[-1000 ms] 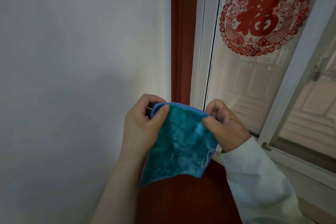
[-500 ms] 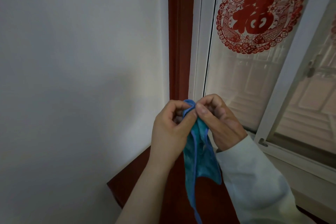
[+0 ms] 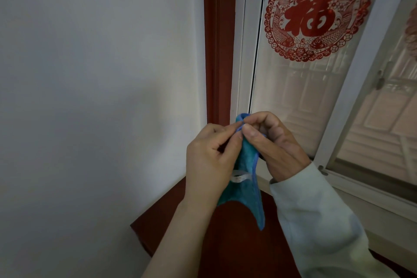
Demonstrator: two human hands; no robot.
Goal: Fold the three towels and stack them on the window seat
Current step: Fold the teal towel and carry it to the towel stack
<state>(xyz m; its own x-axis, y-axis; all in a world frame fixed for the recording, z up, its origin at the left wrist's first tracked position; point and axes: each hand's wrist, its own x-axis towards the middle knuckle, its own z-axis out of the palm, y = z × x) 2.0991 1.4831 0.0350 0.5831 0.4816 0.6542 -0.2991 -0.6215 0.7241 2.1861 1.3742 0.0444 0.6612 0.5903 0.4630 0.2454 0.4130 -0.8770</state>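
Note:
A small teal towel point(image 3: 244, 189) with a blue hem and a white loop tag hangs in the air, doubled over, above the dark red window seat point(image 3: 234, 246). My left hand point(image 3: 209, 162) pinches its top edge from the left. My right hand point(image 3: 275, 144), in a pale sleeve, pinches the same top edge from the right, so both hands meet at the towel's upper corners. The towel's lower end tapers to a point over the seat. No other towel is in view.
A white wall point(image 3: 90, 97) fills the left side. A dark red frame post point(image 3: 220, 40) and a white window frame point(image 3: 244, 40) stand behind the hands. A red paper cutting point(image 3: 318, 11) is stuck on the glass.
My hands came together from holding the towel spread wide, bringing its two top corners together so it now hangs doubled and narrow. A white loop tag has come into view.

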